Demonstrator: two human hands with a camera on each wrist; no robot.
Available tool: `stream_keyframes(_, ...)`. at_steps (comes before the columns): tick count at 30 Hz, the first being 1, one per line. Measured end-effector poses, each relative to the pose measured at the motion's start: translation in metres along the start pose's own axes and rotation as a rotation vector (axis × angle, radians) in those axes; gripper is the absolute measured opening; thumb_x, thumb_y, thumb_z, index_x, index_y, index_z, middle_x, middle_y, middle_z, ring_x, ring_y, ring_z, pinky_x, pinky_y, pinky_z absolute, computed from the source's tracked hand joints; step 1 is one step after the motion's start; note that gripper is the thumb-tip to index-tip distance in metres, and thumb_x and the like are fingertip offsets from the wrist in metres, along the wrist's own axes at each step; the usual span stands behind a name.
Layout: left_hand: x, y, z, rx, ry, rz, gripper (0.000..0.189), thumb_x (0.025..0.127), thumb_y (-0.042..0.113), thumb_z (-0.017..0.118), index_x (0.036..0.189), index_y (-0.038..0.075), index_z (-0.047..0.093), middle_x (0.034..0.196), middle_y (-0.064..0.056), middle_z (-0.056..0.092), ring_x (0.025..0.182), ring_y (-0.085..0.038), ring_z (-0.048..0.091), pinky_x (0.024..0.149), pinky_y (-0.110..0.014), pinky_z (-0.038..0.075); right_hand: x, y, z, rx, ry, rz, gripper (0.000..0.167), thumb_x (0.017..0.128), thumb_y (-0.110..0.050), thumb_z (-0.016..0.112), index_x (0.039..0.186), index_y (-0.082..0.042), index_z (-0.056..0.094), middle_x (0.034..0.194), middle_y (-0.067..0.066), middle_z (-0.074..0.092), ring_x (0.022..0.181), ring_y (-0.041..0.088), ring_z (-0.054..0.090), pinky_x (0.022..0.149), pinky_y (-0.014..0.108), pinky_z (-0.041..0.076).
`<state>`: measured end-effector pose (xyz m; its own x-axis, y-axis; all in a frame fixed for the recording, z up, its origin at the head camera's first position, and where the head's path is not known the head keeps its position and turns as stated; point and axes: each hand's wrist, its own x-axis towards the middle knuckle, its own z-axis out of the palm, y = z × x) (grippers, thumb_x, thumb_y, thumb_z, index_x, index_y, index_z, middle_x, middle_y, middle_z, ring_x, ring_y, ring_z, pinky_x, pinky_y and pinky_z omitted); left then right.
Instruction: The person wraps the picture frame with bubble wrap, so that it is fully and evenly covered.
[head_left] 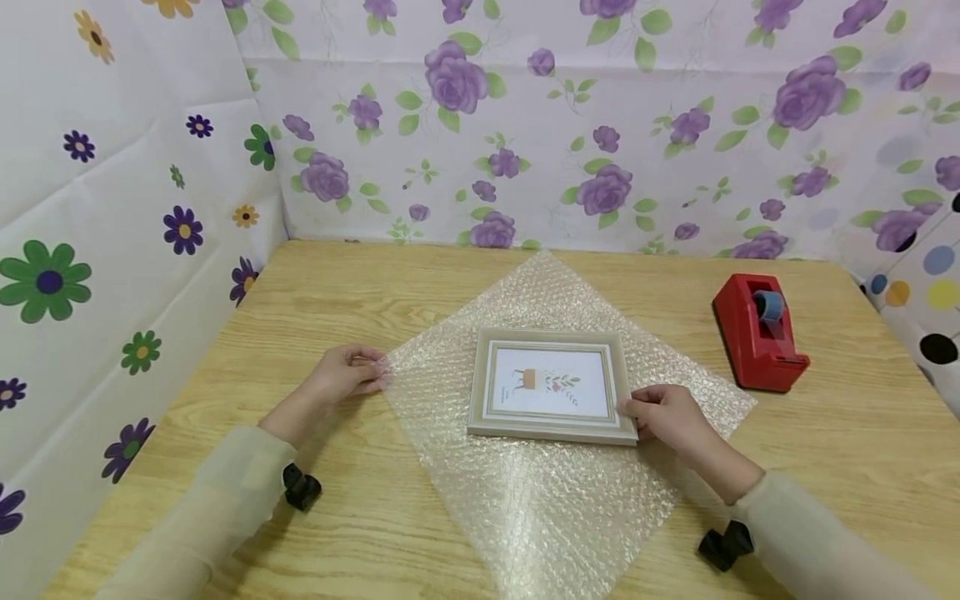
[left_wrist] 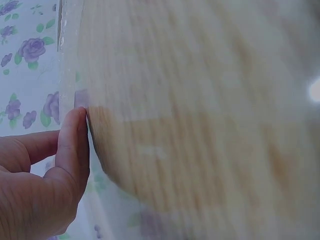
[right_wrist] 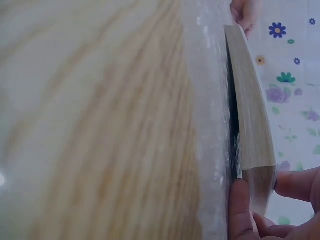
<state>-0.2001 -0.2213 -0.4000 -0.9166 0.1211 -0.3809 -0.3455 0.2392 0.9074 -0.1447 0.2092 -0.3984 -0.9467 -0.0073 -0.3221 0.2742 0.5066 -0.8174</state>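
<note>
A sheet of clear bubble wrap (head_left: 540,508) lies on the table, turned so its corners point left, right, back and front. On its middle rests a cream picture frame (head_left: 553,337), face up, with a plant print turned sideways inside. My left hand (head_left: 348,372) pinches the sheet's left corner; the left wrist view shows the thumb and fingers (left_wrist: 75,145) there. At the frame's lower right corner, my right hand (head_left: 671,417) grips the edge. In the right wrist view, the frame's side (right_wrist: 252,100) sits between the digits, with a dark gap between it and the wrap.
A red tape dispenser (head_left: 761,333) holding a blue roll stands to the right of the wrap. Floral cloth (head_left: 450,150) hangs behind the wooden table (head_left: 360,283) and on its left side. Black wrist mounts (head_left: 302,487) sit below both forearms.
</note>
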Motion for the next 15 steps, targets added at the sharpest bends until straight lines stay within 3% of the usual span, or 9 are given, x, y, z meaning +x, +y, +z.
stream_keyframes(8,-0.0017,0.0054,-0.0014,0.006,0.006,0.020,0.035,0.096,-0.002,0.049,0.128,-0.014,0.041,0.096,-0.006,0.060,0.079,-0.004,0.064,0.076,-0.018,0.056,0.0000,-0.0016,0.0029,0.004,0.024,-0.010,0.044,0.091,-0.017,0.061,0.116,0.019,0.053,0.087,0.018,0.067,0.064,0.009,0.061,0.058,0.024,0.056)
stream_keyframes(15,-0.0033,0.0047,0.0015,0.017,0.021,0.039,0.034,0.096,-0.003,0.049,0.126,-0.015,0.042,0.096,-0.007,0.059,0.077,-0.004,0.063,0.074,-0.017,0.056,-0.0042,-0.0001,-0.0012,-0.151,0.022,-0.082,0.046,0.088,-0.024,0.067,0.111,0.015,0.058,0.088,0.018,0.068,0.063,0.013,0.064,0.058,0.026,0.055)
